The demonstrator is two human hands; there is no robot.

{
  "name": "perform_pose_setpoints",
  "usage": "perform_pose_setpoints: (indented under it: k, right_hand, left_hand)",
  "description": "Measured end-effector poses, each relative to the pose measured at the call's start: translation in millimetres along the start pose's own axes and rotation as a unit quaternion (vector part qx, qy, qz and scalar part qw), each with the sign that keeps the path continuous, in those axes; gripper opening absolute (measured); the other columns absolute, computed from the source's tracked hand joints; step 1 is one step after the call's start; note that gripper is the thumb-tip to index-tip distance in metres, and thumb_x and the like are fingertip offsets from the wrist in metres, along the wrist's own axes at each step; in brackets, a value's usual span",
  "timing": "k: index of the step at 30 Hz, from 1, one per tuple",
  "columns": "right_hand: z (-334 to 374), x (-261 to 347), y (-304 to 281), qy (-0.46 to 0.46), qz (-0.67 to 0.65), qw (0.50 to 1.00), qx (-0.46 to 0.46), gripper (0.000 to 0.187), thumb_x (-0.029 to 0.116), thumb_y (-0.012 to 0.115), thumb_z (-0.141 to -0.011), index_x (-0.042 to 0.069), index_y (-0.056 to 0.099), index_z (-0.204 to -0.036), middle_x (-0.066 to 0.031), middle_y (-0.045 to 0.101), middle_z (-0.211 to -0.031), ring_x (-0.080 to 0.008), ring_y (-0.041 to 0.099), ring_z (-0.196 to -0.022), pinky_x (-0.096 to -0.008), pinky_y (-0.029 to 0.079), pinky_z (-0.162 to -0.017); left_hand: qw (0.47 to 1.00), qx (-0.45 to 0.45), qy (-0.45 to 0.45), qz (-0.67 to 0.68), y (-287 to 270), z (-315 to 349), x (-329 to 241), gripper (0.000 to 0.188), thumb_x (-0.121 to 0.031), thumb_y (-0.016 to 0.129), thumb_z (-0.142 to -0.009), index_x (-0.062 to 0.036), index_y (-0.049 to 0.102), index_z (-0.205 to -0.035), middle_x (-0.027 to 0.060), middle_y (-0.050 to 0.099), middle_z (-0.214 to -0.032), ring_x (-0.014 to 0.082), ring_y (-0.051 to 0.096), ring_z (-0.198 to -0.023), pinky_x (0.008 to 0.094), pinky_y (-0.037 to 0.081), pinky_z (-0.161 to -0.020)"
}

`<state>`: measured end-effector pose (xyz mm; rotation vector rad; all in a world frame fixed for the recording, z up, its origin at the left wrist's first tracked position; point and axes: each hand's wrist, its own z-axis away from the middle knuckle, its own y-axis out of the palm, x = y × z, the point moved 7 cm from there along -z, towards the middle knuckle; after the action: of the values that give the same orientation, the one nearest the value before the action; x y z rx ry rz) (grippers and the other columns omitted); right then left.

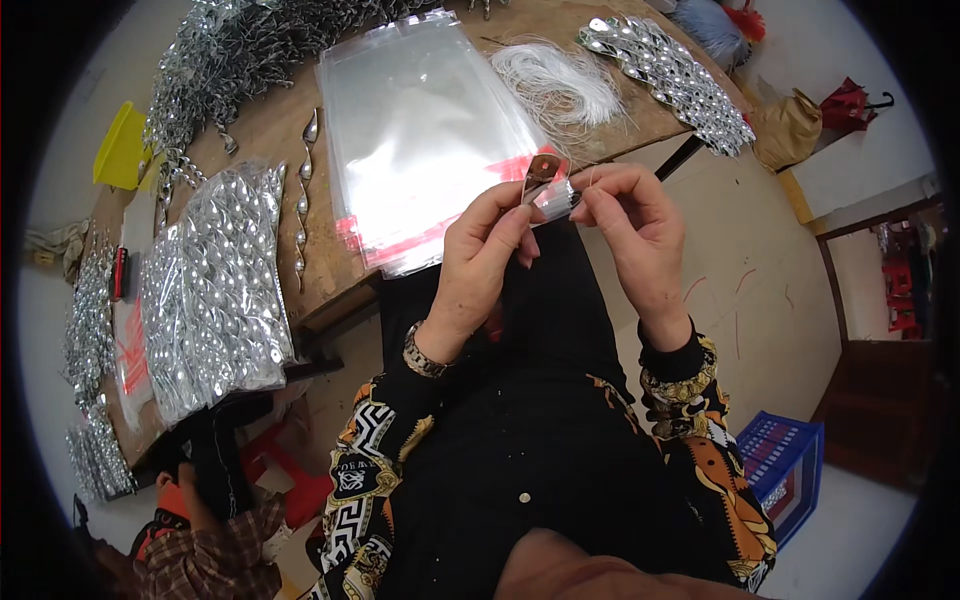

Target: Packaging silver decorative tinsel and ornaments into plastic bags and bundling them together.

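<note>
Over my lap at the table's edge, both hands are raised close together. My left hand (478,255) is closed in a pinch on a brown tag (543,166) with a hole near its top. A short silver piece (555,202) shows between the two hands, against the tag's lower end. My right hand (635,222) pinches a thin white string that runs by the tag; its exact path is too fine to follow. Just beyond my hands lies a stack of clear plastic bags (420,140) with red-printed edges. A bundle of white strings (560,85) rests beside it.
Silver twisted strips lie in a packed bag (215,290), a heap (250,60) and a bundle (670,80). One single strip (303,200) lies on the wooden table. A co-worker's plaid sleeve (215,550) is lower left; a blue crate (780,465) stands right.
</note>
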<state>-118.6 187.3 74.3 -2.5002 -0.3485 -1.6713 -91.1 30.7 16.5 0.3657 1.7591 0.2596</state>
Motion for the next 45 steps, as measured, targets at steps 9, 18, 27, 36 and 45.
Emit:
perform_pose_setpoints:
  k: [9,18,27,36,45]
  right_hand:
    - [1.2,-10.1,4.2,0.094,0.017,0.994,0.045,0.006,0.006,0.059,-0.097,0.002,0.06,-0.094,-0.0024,0.063,-0.087,-0.0072,0.058,-0.075,-0.022,0.047,-0.07]
    - [-0.8,-12.8,6.6,0.123,-0.016,0.99,0.065,0.007,0.008,0.06,-0.096,0.002,0.061,-0.092,-0.0024,0.064,-0.086,-0.0069,0.057,-0.073,-0.0218,0.046,-0.068]
    - [-1.7,-19.3,7.6,0.15,-0.044,0.983,0.1,0.008,0.01,0.06,-0.096,0.003,0.061,-0.092,-0.0023,0.064,-0.084,-0.0065,0.056,-0.071,-0.0211,0.046,-0.067]
    - [-1.9,-20.5,5.0,0.15,-0.044,0.983,0.099,0.009,0.01,0.061,-0.096,0.003,0.06,-0.092,-0.0025,0.064,-0.084,-0.0065,0.056,-0.071,-0.0213,0.046,-0.067]
    - [-0.7,-22.7,4.4,0.158,-0.051,0.981,0.103,0.009,0.011,0.061,-0.096,0.003,0.06,-0.091,-0.0023,0.064,-0.084,-0.0063,0.056,-0.071,-0.0211,0.046,-0.067]
  left_hand:
    - [1.0,0.003,0.011,-0.014,0.0,0.1,4.9,0.029,-0.01,0.051,-0.103,0.0015,0.056,-0.129,0.0084,0.065,-0.108,0.0112,0.06,-0.082,0.0262,0.05,-0.075]
    - [1.0,0.007,0.001,-0.007,2.9,1.2,10.9,0.03,-0.008,0.052,-0.102,0.0019,0.056,-0.13,0.0088,0.065,-0.109,0.0123,0.06,-0.084,0.0276,0.05,-0.079]
    - [1.0,0.017,0.014,-0.004,5.3,1.3,10.6,0.033,-0.005,0.054,-0.1,0.0009,0.055,-0.133,0.0085,0.063,-0.117,0.0112,0.06,-0.086,0.0248,0.05,-0.08]
    - [0.999,0.026,0.015,-0.024,6.8,1.8,11.3,0.032,-0.006,0.054,-0.1,0.0024,0.055,-0.131,0.0072,0.063,-0.115,0.0117,0.06,-0.087,0.025,0.05,-0.082]
    - [0.999,0.029,0.015,-0.021,8.5,3.9,12.1,0.033,-0.006,0.052,-0.101,0.0024,0.055,-0.132,0.0082,0.064,-0.113,0.0137,0.061,-0.092,0.0274,0.049,-0.088]
